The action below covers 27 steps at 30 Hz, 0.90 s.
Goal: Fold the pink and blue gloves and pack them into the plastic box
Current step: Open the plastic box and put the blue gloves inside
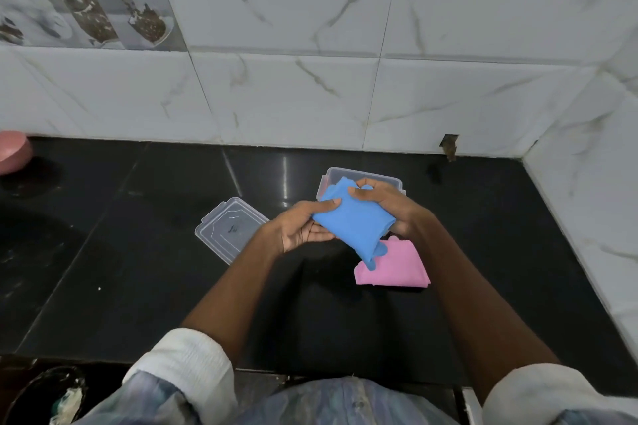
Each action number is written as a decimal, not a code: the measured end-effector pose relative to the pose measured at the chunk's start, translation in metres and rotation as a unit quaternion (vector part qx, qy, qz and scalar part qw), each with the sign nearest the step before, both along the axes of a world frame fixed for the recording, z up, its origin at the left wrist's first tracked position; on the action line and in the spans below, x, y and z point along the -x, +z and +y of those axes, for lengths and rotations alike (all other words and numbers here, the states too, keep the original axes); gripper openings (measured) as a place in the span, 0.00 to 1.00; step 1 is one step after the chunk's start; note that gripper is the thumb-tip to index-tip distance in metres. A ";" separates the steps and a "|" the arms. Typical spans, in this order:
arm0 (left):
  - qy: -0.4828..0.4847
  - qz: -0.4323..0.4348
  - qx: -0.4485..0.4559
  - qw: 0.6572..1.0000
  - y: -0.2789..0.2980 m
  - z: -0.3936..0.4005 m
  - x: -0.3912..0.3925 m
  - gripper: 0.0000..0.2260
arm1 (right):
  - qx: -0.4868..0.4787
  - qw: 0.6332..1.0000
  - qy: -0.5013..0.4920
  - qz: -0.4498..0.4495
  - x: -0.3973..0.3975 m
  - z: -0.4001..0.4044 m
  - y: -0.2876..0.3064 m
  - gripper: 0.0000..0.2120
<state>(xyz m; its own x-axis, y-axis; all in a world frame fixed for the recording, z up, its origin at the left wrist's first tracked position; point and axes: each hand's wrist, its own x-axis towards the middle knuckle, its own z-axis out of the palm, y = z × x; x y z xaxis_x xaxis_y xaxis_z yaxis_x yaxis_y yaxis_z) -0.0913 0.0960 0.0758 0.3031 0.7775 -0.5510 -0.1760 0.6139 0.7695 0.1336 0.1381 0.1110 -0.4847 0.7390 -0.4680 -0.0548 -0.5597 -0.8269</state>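
Both hands grip the blue gloves (348,221) just in front of the plastic box (362,176) on the black desk (138,269): the left hand (300,228) has its fingers curled under one edge, the right hand (383,203) pinches the top. We see the pink gloves (397,266) lying folded near the box, its lid (229,228) beside it. The fold looks loose, we think; dangling glove ends could spring open or catch the rim.

One blue glove (352,217), one pink glove (397,266), one plastic box (362,174), one lid (229,228), two hands.
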 end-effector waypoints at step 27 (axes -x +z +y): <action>-0.044 0.263 0.011 0.964 0.001 0.101 -0.055 0.08 | -0.118 0.900 -0.059 -0.415 -0.033 0.080 -0.038 0.14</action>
